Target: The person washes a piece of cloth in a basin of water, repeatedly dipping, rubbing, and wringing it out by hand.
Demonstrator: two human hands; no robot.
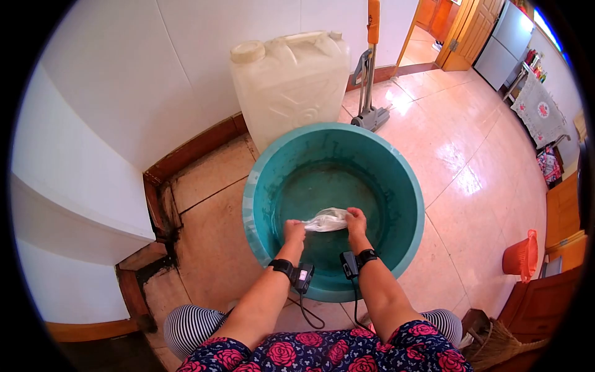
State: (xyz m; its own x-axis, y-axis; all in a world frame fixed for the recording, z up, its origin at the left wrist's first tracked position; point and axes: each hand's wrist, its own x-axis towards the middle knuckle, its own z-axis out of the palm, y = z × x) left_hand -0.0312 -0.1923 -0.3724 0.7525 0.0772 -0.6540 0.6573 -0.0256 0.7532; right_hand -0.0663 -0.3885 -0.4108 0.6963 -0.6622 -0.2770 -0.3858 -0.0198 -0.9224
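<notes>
Tiled floor (446, 161); pale, crumpled cloth (326, 220), bunched between hands

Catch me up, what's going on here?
A person is holding a whitish crumpled piece stretched between the left hand and the right hand, over a big green tub on the tiled floor. Whether it is cloth or plastic I can't tell. A large pale jug stands just behind the tub, near the wall.

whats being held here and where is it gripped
A whitish, crumpled cloth or bag, pinched at its two opposite ends, one in the fingers of the left hand, the other in those of the right hand.
</notes>
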